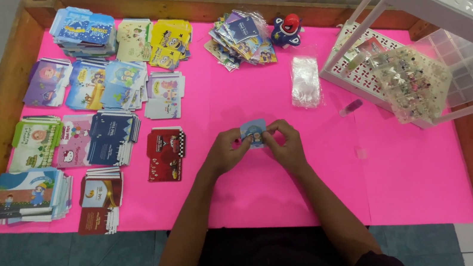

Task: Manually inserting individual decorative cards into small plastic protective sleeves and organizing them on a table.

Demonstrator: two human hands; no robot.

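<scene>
Pink table sheet [315, 189]: small blue card [253, 132] pinched between left hand [224, 152] and right hand [287, 146] (lifted for handling), printed card stacks [105, 137] sorted left of it.

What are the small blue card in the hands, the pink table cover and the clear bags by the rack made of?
Small blue card, pinched by left hand and right hand: looks like printed paper or thin card, flat; finish unclear.
Pink table cover: probably matte paper sheets, with a visible seam and flat edges.
Clear bags: thin glossy plastic film, see-through with highlights.
</scene>
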